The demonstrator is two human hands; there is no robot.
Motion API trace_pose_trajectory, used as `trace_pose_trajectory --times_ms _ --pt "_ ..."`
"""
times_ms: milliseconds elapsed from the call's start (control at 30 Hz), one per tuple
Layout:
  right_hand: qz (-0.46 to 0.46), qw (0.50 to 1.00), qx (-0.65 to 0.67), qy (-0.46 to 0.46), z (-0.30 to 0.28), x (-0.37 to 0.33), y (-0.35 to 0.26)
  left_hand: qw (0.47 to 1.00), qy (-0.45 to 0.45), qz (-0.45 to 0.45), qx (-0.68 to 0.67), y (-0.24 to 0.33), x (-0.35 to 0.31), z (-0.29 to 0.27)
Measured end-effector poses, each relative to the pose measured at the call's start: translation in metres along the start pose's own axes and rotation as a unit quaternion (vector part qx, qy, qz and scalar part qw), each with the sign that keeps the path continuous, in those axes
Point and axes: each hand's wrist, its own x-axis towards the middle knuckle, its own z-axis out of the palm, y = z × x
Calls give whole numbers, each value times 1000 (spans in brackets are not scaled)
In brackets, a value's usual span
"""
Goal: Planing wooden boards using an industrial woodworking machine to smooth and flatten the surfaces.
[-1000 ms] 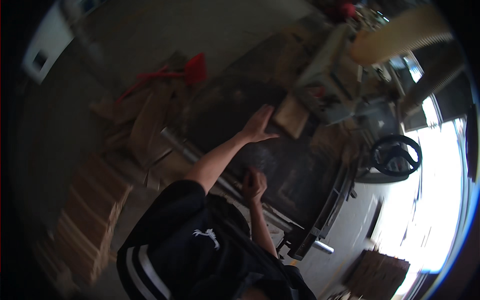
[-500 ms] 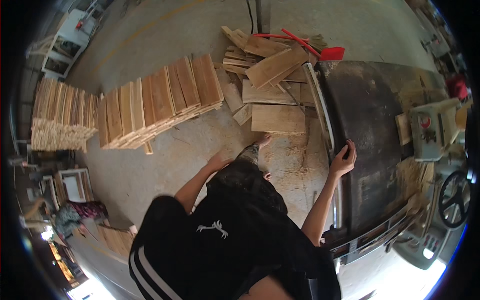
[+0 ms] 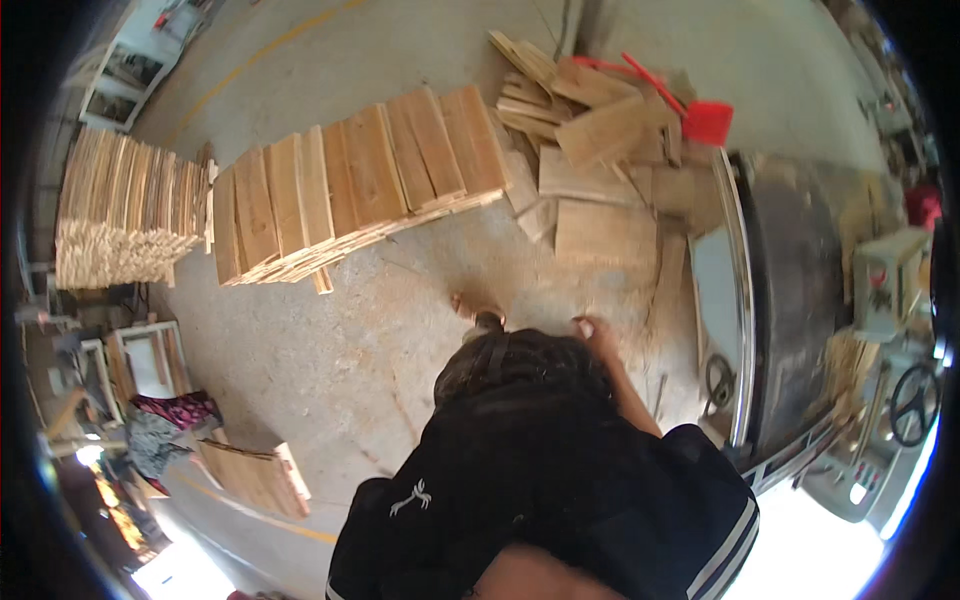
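My right hand hangs low beside my right leg, away from the machine table. Its fingers are small and blurred, so their pose and any contents are unclear. My left hand is out of sight, with only the dark sleeve on that side showing. Ahead to the left lies a long row of overlapping brown boards on a low stack. Straight ahead and slightly right, loose planks lie in a heap on the floor.
A red dustpan rests at the heap's far right. A tall stack of thin boards stands far left. At right, a handwheel sits on the machine. A person in a patterned top bends near some boards at lower left.
My right hand has come off the machine table's edge and dropped beside my leg. My left hand has gone out of view. The table and plank heap now appear farther right.
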Motion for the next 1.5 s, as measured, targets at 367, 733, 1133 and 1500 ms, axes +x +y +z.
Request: trace_pose_trajectory --times_ms 367,733,1133,1500 --pt "79 941 -107 -312 147 288 -160 869 166 -184 -428 43 70 -67" --pt "36 863 -89 -496 313 425 -266 839 161 -210 -476 17 118 -65" --pt "-72 933 -140 -323 592 637 -553 750 211 -380 -498 -21 129 -190" --pt "-121 939 -143 -288 670 776 -637 581 323 -182 -724 88 411 -320"
